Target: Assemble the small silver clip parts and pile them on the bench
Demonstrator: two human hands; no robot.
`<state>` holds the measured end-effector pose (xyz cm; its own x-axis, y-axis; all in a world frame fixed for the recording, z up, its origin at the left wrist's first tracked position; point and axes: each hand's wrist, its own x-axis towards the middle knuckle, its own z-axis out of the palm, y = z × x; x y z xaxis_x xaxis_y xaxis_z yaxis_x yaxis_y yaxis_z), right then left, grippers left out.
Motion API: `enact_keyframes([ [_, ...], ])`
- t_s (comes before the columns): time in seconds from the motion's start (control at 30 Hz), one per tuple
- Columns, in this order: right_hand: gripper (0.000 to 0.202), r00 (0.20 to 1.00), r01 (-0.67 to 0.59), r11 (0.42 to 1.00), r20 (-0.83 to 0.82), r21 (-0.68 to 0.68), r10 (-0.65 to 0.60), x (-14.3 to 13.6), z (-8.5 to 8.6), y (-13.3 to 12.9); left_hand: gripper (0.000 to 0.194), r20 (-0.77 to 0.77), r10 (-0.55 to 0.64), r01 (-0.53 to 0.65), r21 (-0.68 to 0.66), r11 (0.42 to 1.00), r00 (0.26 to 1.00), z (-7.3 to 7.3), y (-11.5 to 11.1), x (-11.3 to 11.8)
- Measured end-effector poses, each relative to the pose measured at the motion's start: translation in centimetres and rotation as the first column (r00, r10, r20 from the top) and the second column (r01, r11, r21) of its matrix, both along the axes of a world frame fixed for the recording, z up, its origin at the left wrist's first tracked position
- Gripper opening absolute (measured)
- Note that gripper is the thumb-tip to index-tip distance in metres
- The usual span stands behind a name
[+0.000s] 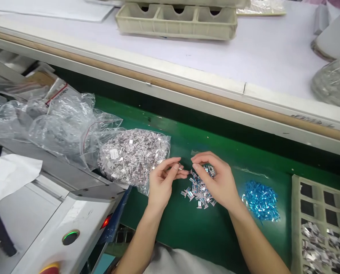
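Observation:
My left hand (161,184) pinches a small shiny metal part (180,167) between thumb and fingers. Facing it, my right hand (219,179) is curled with thumb and forefinger close together; whatever is at its fingertips is too small to make out. Beneath and beside my right hand lies a loose pile of small silvery metal parts (200,192), some with blue on them. Left of my left hand, a clear plastic bag (134,156) is full of similar silvery parts. Right of my right forearm sits a heap of blue shiny pieces (261,201).
A compartment tray (297,213) holding metal parts stands at the right. A grey machine (52,224) with a lit green-ringed button is at the lower left, and crumpled plastic bags (64,118) lie behind it. A white shelf (215,72) runs across the back, bearing another tray (175,28).

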<state>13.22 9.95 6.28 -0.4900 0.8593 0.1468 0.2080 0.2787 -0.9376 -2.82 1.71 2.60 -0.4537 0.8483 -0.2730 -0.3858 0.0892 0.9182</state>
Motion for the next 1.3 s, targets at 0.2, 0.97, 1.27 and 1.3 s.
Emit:
enact_keyframes([
  [0.2, 0.007, 1.0, 0.001, 0.999, -0.015, -0.038, -0.001, 0.0, -1.0, 0.2, 0.031, -0.05, -0.004, 0.003, -0.026, 1.0, 0.999, -0.9, 0.1, 0.2],
  [0.97, 0.008, 1.0, 0.029, 0.993, 0.007, -0.112, -0.029, -0.4, -0.4, -0.9, 0.02, -0.409, 0.057, -0.005, 0.127, 0.992, 0.911, -2.4, -1.2, 2.4],
  [1.27, 0.008, 0.999, -0.047, 0.997, 0.014, -0.064, 0.048, -0.3, 0.1, -0.8, 0.015, -0.583, 0.1, -0.005, 0.161, 0.987, 0.806, -3.4, -1.9, 2.1],
  [1.3, 0.009, 0.999, -0.051, 0.997, 0.014, -0.064, 0.052, -0.3, 0.1, -0.8, 0.015, -0.591, 0.096, -0.001, 0.158, 0.987, 0.801, -3.5, -2.0, 2.1],
])
